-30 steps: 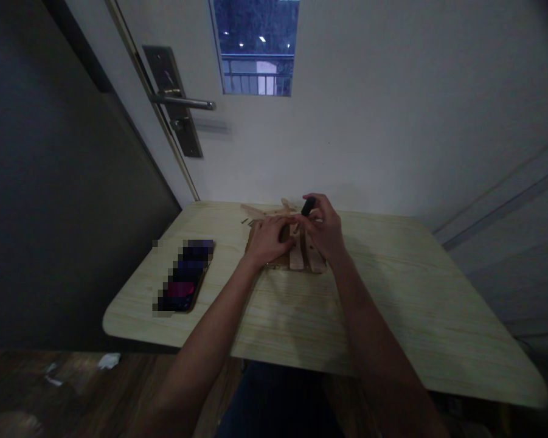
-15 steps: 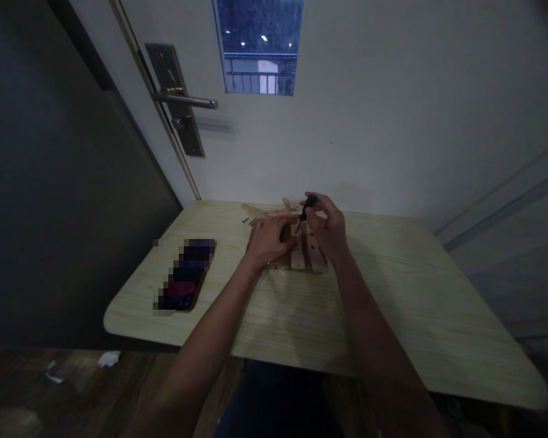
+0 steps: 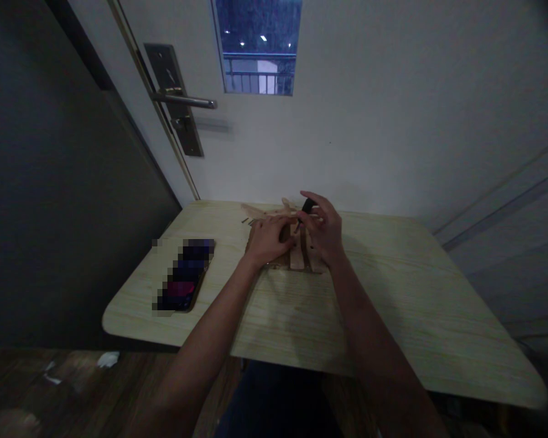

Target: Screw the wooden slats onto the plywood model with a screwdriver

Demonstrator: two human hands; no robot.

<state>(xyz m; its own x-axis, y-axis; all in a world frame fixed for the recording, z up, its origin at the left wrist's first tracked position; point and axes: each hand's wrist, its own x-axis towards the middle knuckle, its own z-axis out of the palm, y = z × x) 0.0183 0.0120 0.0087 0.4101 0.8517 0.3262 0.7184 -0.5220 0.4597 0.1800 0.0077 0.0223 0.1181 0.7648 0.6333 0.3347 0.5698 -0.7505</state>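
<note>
My right hand [image 3: 327,230] is closed around the black handle of a screwdriver [image 3: 308,205]. The tool leans, its shaft pointing down at a pale wooden slat [image 3: 297,258]. My left hand [image 3: 270,239] presses and grips the slatted wooden piece from the left, thumb and fingers curved toward the tip. A second slat [image 3: 316,261] lies to the right, with a dark gap between the two and small dark holes in the wood. My hands cover much of the piece, and the exact contact at the tip cannot be made out.
Loose wooden parts [image 3: 253,211] lie behind my left hand, with small screws [image 3: 245,221] beside them. A phone [image 3: 187,274], partly pixelated, rests on the left of the table [image 3: 415,304]. Beyond the table's far edge stands a white door with a metal handle [image 3: 187,100].
My right hand has shifted slightly left, and its grip on the screwdriver handle has changed, the fingers now further round it. My left hand stays in place on the wood.
</note>
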